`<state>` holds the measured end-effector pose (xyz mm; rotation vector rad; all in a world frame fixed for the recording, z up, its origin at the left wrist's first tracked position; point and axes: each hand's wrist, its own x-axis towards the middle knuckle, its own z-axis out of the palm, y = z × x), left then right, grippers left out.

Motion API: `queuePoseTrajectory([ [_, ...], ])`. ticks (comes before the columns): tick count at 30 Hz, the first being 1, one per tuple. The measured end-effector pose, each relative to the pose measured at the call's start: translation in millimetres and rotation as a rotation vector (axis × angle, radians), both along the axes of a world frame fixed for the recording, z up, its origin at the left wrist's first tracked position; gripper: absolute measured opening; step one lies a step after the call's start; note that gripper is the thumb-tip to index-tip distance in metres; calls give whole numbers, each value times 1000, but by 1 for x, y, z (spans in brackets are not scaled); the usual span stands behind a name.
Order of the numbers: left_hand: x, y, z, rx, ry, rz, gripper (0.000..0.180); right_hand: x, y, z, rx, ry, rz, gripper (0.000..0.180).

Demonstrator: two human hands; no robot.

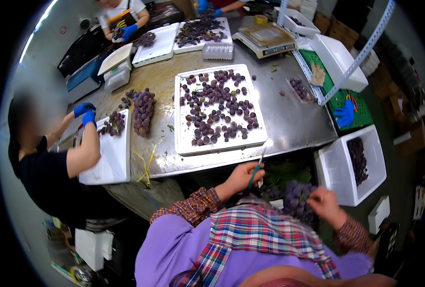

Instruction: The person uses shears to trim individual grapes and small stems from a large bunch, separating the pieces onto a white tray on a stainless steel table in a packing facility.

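My left hand (241, 180) is closed on a pair of scissors with teal handles (254, 175), their blades pointing up by the table's front edge. Lower and to the right, my right hand (325, 205) pinches the side of a dark purple grape bunch (297, 194); the stem and the fingertips' exact hold are hard to see. The bunch hangs over a dark space with green leaves (289, 173) and more grapes. Ahead of me on the metal table sits a white foam tray (180, 136) scattered with loose dark grapes (214, 98).
A white foam box (376, 165) with grapes stands right. A scale (265, 39), clear boxes and more trays fill the table's far side. A blue glove (345, 114) lies on a green crate (361, 111). A co-worker in blue gloves (89, 117) handles grapes at left; others work behind.
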<state>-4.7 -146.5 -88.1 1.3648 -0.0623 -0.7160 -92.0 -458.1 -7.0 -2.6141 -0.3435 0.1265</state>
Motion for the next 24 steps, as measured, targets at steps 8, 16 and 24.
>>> queuePoseTrajectory([
  [8,82,104,29,-39,-177,329,40,138,103,72,139,54,53,17],
  [16,91,199,45,-139,-233,428,40,238,204,127,205,122,106,22],
  [24,116,242,18,-67,-310,472,40,279,267,133,80,72,114,19],
])
